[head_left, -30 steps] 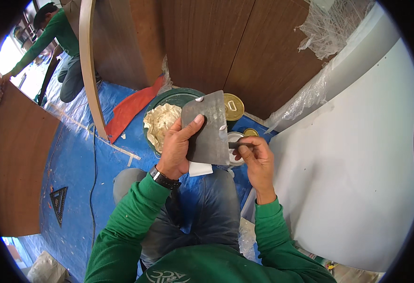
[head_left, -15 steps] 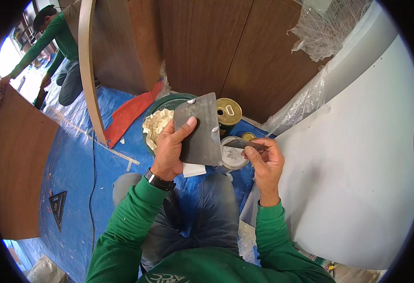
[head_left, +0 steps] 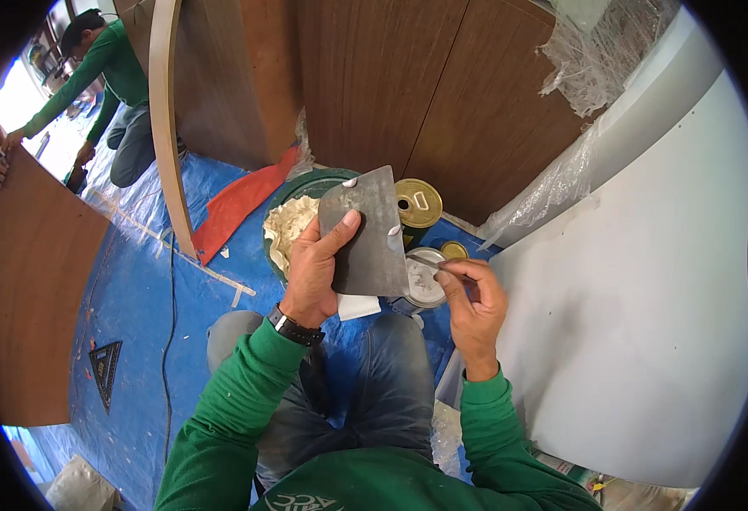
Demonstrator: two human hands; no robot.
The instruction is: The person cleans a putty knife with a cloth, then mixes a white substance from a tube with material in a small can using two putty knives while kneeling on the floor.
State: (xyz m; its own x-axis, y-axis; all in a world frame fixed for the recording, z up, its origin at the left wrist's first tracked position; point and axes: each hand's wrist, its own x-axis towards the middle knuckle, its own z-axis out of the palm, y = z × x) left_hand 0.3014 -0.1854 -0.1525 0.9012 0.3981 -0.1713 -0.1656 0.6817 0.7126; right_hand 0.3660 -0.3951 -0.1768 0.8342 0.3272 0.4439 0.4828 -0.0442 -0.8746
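My left hand [head_left: 312, 268] grips a dark grey flat plate [head_left: 361, 251], thumb on its face. Two small white dabs of paste [head_left: 393, 230] sit on the plate, one at its top edge and one near its right edge. In my right hand [head_left: 476, 315], pinched between thumb and fingers, is a thin dark scraper [head_left: 426, 262], seen nearly edge-on. Its tip points at the plate's right edge; whether they touch I cannot tell. Below the scraper stands a round tin [head_left: 427, 292] with a white, grey-smeared top. A white flat piece [head_left: 358, 307] shows under the plate.
A gold-topped can [head_left: 421, 198], a small gold lid [head_left: 455, 249] and a green tub [head_left: 273, 204] with crumpled cream material [head_left: 287, 228] stand ahead. A white curved panel [head_left: 621, 324] is at right. Blue sheeting [head_left: 135, 341] bears a cable [head_left: 167, 341] and black square [head_left: 106, 375]. A co-worker [head_left: 110, 85] kneels far left.
The scraper in my right hand has turned from showing its broad face to nearly edge-on, and the hand has dropped slightly. The left hand and plate have barely moved.
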